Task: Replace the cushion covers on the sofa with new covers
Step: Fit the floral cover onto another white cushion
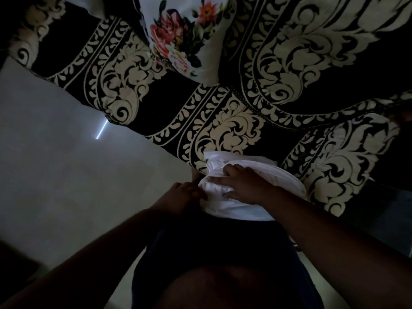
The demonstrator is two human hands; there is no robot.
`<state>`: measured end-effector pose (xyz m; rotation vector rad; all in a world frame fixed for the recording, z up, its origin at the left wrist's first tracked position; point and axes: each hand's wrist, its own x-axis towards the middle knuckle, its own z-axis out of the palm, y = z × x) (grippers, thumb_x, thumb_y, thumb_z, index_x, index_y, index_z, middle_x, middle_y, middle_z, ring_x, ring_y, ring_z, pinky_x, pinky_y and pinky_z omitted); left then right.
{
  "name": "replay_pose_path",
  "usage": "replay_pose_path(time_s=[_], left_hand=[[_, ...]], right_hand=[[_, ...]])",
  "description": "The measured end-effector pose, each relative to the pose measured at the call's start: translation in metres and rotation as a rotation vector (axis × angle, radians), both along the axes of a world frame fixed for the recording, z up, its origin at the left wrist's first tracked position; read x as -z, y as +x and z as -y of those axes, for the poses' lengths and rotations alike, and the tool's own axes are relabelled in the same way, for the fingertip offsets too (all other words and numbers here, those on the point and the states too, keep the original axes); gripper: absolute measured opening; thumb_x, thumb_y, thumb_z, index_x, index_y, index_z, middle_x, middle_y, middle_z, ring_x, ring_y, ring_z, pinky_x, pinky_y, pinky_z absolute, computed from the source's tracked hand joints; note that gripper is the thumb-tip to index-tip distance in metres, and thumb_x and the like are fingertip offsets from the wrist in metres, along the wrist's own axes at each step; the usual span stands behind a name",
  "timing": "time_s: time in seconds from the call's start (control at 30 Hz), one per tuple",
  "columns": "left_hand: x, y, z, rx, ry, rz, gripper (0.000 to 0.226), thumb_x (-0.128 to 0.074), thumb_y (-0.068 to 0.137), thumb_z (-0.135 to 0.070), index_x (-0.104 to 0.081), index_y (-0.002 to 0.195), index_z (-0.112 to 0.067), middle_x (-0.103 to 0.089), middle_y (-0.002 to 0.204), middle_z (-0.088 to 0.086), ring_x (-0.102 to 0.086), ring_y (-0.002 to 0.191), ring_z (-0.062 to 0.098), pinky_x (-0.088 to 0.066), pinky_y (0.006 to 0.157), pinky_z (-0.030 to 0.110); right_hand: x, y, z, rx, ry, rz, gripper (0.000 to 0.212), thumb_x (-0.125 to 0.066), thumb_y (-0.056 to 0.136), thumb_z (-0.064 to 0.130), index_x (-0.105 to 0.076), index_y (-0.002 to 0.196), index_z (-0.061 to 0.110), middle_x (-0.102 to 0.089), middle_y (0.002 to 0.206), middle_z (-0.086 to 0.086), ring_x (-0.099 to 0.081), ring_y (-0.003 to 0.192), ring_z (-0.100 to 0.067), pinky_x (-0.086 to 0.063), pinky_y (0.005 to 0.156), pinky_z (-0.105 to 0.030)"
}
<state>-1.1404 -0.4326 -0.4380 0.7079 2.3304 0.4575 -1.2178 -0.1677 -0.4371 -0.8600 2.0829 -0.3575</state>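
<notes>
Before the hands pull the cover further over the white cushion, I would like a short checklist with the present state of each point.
1. White cushion supported against the sofa edge and the person's lap: ok.
2. Right hand lies on top of the cushion, fingers spread: ok.
3. Left hand grips the bunched fabric at the cushion's end: ok.
4. Cover opening or zip: cannot tell.
5. Floral cushion lies apart on the seat: ok.
6. Lighting: dim, not ok.
</notes>
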Motion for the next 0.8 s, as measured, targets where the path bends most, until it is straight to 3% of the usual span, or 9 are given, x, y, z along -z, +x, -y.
replay_pose_path(time_s=[0.13, 0.2, 0.27, 0.37, 0.43, 0.53, 0.63, 0.73, 0.8], left_hand=[[0.003, 0.015, -0.036, 0.073, -0.078, 0.001, 0.064, -0.044, 0.083, -0.072, -0.066, 0.128, -0.033, -0.067, 0.122, -0.002, -0.061, 0.113, 0.026, -0.048, 0.094, 0.041], [0.002, 0.013, -0.054, 0.015, -0.048, 0.015, 0.060, -0.053, 0.082, -0.064, -0.063, 0.130, -0.028, -0.065, 0.124, 0.001, -0.063, 0.111, 0.030, -0.054, 0.091, 0.047], [0.000, 0.003, -0.070, -0.024, -0.083, 0.014, 0.057, -0.052, 0.078, -0.059, -0.067, 0.123, -0.029, -0.067, 0.118, -0.002, -0.065, 0.105, 0.027, -0.055, 0.082, 0.041], [-0.001, -0.010, -0.085, -0.036, -0.060, -0.045, 0.034, -0.061, 0.077, -0.053, -0.074, 0.102, -0.033, -0.066, 0.105, -0.008, -0.061, 0.104, 0.024, -0.046, 0.081, 0.039], [0.001, -0.012, -0.083, -0.081, 0.033, 0.028, 0.037, -0.066, 0.075, -0.057, -0.072, 0.101, -0.031, -0.064, 0.105, -0.008, -0.057, 0.107, 0.022, -0.043, 0.086, 0.040], [0.013, -0.010, -0.065, -0.181, 0.199, 0.214, 0.048, -0.063, 0.078, -0.069, -0.067, 0.105, -0.030, -0.066, 0.096, -0.006, -0.062, 0.094, 0.022, -0.050, 0.086, 0.038], [0.016, -0.013, -0.049, -0.295, 0.234, 0.399, 0.064, -0.066, 0.080, -0.074, -0.060, 0.126, -0.030, -0.063, 0.120, 0.001, -0.061, 0.111, 0.024, -0.052, 0.093, 0.038], [0.005, -0.032, -0.051, -0.293, 0.200, 0.358, 0.049, -0.069, 0.085, -0.061, -0.073, 0.109, -0.018, -0.070, 0.105, 0.008, -0.063, 0.093, 0.014, -0.041, 0.076, 0.018], [0.000, -0.045, -0.056, -0.433, 0.224, 0.361, 0.032, -0.069, 0.093, -0.048, -0.076, 0.089, -0.017, -0.072, 0.084, 0.004, -0.064, 0.080, 0.012, -0.037, 0.067, 0.016]], right_hand=[[0.002, -0.009, -0.007, 0.029, 0.056, -0.083, 0.075, -0.065, 0.089, 0.051, -0.024, 0.152, 0.055, -0.044, 0.131, 0.001, -0.050, 0.116, -0.026, -0.049, 0.080, -0.044], [0.001, -0.014, -0.014, 0.075, 0.079, -0.119, 0.072, -0.064, 0.087, 0.052, -0.030, 0.150, 0.050, -0.044, 0.130, 0.001, -0.050, 0.115, -0.026, -0.049, 0.081, -0.044], [-0.002, -0.023, -0.018, 0.094, 0.091, -0.157, 0.070, -0.065, 0.084, 0.052, -0.038, 0.148, 0.043, -0.045, 0.132, 0.001, -0.047, 0.121, -0.026, -0.046, 0.088, -0.046], [-0.005, -0.033, -0.019, 0.096, 0.058, -0.196, 0.066, -0.067, 0.083, 0.050, -0.047, 0.144, 0.036, -0.043, 0.142, -0.001, -0.044, 0.130, -0.026, -0.043, 0.097, -0.048], [-0.004, -0.036, -0.020, 0.073, 0.048, -0.131, 0.065, -0.069, 0.086, 0.044, -0.048, 0.146, 0.032, -0.041, 0.146, -0.003, -0.043, 0.132, -0.028, -0.042, 0.100, -0.048], [0.002, -0.027, -0.025, -0.081, 0.018, -0.119, 0.062, -0.074, 0.083, 0.040, -0.053, 0.140, 0.032, -0.048, 0.136, -0.006, -0.052, 0.117, -0.031, -0.050, 0.083, -0.048], [0.012, -0.015, -0.026, -0.136, 0.028, -0.101, 0.053, -0.071, 0.082, 0.035, -0.055, 0.133, 0.037, -0.048, 0.131, -0.008, -0.058, 0.103, -0.033, -0.049, 0.071, -0.045], [0.005, -0.018, -0.027, -0.132, 0.062, 0.003, 0.044, -0.056, 0.091, 0.039, -0.054, 0.135, 0.041, -0.047, 0.129, -0.004, -0.056, 0.108, -0.032, -0.047, 0.079, -0.045], [-0.001, -0.020, -0.024, -0.174, 0.069, 0.097, 0.040, -0.046, 0.100, 0.037, -0.052, 0.139, 0.038, -0.045, 0.135, 0.002, -0.047, 0.124, -0.025, -0.042, 0.093, -0.044]])
